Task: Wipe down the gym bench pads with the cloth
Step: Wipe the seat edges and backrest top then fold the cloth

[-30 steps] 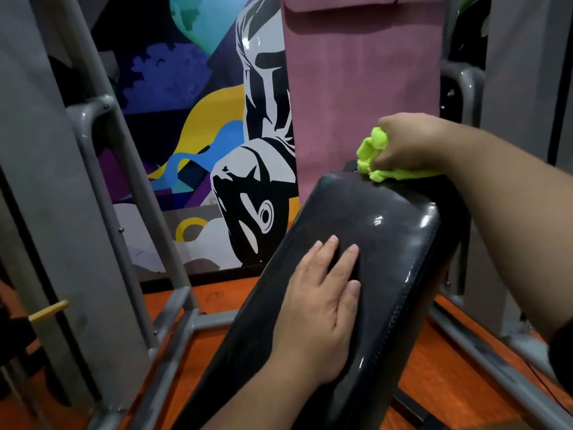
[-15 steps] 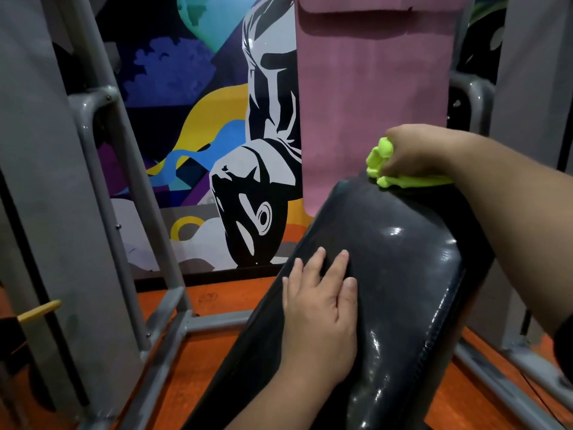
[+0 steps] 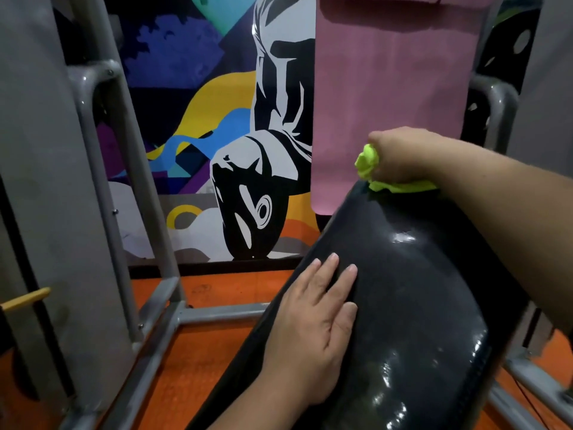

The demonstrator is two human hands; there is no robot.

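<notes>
A glossy black bench pad (image 3: 412, 299) slopes up from the lower middle toward the upper right. My right hand (image 3: 400, 156) grips a bunched neon-green cloth (image 3: 372, 169) and presses it on the pad's top edge. Part of the cloth spreads flat under my wrist. My left hand (image 3: 313, 330) lies flat on the pad's left side, fingers straight and together. My right forearm crosses above the pad from the right.
Grey steel frame tubes (image 3: 124, 187) stand at left and run along the orange floor (image 3: 192, 361). A pink mat (image 3: 390, 97) hangs behind the pad against a painted mural wall (image 3: 217, 125). A yellow-tipped handle (image 3: 28, 297) pokes in at far left.
My right hand with the cloth has slid slightly left along the pad's top edge. My left hand has stayed flat on the pad. The camera has shifted, so the scene sits lower and further right.
</notes>
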